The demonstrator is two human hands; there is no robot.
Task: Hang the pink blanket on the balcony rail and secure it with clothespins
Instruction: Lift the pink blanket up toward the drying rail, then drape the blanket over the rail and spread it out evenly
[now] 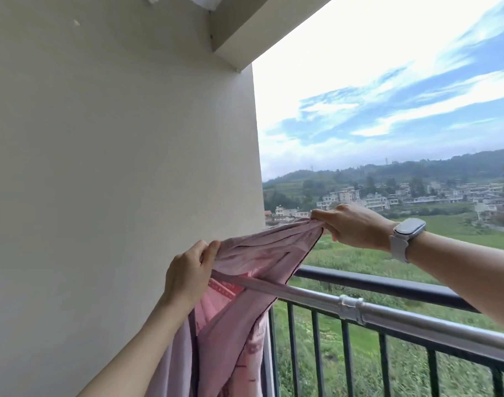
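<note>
The pink blanket (262,253) is stretched in the air between both hands, above the left end of the balcony rail. My left hand (187,273) pinches its near edge. My right hand (356,227), with a pale watch on the wrist, grips the bunched far edge out over the rail. The rest of the blanket hangs down on the near side, by the wall. A silver pole (417,325) runs along in front of the black balcony rail (388,285), and a fold of the blanket lies across the pole's left end. No clothespin is in sight.
A cream wall (116,167) fills the left half, close to the blanket. Black vertical bars (345,356) run below the rail. A clear plastic clamp (351,306) sits on the silver pole. Fields and buildings lie far beyond.
</note>
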